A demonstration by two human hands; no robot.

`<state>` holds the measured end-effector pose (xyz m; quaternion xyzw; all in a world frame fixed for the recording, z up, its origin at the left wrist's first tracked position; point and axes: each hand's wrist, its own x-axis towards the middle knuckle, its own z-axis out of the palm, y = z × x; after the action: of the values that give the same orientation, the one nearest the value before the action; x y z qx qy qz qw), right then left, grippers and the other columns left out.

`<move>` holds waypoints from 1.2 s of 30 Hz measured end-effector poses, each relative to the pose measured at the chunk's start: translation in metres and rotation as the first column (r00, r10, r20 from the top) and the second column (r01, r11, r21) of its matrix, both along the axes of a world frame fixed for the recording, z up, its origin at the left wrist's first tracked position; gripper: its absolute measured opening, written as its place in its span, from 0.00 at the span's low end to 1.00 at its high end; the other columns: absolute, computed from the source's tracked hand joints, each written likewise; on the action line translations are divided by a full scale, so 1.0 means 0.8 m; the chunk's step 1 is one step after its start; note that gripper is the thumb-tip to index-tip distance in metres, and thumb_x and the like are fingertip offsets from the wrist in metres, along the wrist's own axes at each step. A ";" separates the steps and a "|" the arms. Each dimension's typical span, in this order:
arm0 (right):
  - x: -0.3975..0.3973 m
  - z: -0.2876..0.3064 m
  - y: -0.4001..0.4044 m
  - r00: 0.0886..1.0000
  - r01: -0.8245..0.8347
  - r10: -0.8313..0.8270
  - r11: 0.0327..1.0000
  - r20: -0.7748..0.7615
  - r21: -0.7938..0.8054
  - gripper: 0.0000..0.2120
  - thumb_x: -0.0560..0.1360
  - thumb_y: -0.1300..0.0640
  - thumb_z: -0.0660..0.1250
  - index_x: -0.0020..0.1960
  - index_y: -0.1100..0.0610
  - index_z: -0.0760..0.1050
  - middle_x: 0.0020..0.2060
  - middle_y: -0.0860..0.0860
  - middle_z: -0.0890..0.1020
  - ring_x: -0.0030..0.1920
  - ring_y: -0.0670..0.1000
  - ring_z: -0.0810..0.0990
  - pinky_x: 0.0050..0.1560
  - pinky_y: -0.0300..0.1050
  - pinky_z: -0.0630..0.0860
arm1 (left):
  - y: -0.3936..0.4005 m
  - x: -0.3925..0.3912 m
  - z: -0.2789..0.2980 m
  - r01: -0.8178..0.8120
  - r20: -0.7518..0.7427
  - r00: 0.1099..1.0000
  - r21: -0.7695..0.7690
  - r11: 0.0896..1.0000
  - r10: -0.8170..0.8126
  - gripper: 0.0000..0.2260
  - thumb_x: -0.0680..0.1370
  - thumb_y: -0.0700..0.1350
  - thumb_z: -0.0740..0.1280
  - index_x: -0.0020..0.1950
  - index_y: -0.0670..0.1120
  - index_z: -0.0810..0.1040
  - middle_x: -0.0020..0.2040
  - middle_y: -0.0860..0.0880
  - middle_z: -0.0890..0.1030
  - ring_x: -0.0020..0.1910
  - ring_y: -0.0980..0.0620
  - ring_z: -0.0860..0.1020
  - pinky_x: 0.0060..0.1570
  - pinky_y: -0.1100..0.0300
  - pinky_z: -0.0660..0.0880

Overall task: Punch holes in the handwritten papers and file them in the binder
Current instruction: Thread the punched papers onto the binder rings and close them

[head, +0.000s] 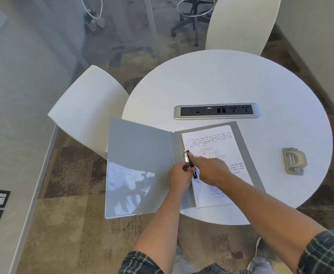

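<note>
On the near edge of the round table (221, 80) lies the open binder (138, 165), its front cover hanging past the rim. Handwritten papers (211, 143) sit inside, right of the binder's ring mechanism (187, 158). The hole punch (293, 161) rests well right of the binder. The left hand (180, 177) pinches the mechanism, probably to work the rings; the right hand (211, 169) presses flat, steadying the sheets.

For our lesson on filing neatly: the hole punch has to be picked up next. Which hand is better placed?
Probably the right hand: the hole punch lies on its side of the table, while the left hand grips the binder's ring mechanism.
</note>
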<state>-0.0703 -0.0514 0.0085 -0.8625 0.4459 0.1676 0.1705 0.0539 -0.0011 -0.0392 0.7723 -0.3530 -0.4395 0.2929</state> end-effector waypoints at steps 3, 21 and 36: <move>0.003 -0.006 -0.005 0.962 0.233 -0.242 0.969 0.130 0.079 0.25 0.85 0.55 0.55 0.81 0.48 0.60 0.74 0.50 0.76 0.64 0.56 0.81 0.59 0.52 0.78 | 0.003 0.000 0.000 -0.010 -0.011 1.000 -0.004 1.000 0.009 0.03 0.77 0.42 0.73 0.48 0.43 0.84 0.39 0.51 0.80 0.37 0.54 0.76 0.36 0.65 0.71; 0.022 -0.035 -0.018 0.707 0.449 -0.635 0.743 0.311 0.496 0.20 0.72 0.50 0.77 0.63 0.49 0.82 0.64 0.49 0.80 0.63 0.51 0.80 0.54 0.46 0.75 | 0.014 0.006 0.012 -0.064 0.111 0.992 0.053 0.997 0.058 0.04 0.76 0.46 0.70 0.49 0.49 0.84 0.41 0.53 0.86 0.41 0.51 0.83 0.41 0.57 0.80; 0.003 -0.043 0.005 0.968 0.184 -0.217 0.954 0.123 0.238 0.42 0.73 0.31 0.65 0.81 0.49 0.60 0.82 0.44 0.60 0.75 0.51 0.71 0.69 0.57 0.71 | 0.008 0.023 -0.002 -0.158 -0.240 0.955 0.092 0.983 0.176 0.08 0.74 0.37 0.76 0.45 0.50 0.85 0.40 0.49 0.87 0.41 0.49 0.85 0.48 0.49 0.85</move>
<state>-0.0676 -0.0472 -0.0258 -0.7979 0.4956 0.1342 0.3157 0.0722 0.0052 -0.0409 0.7486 -0.2312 -0.5182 0.3430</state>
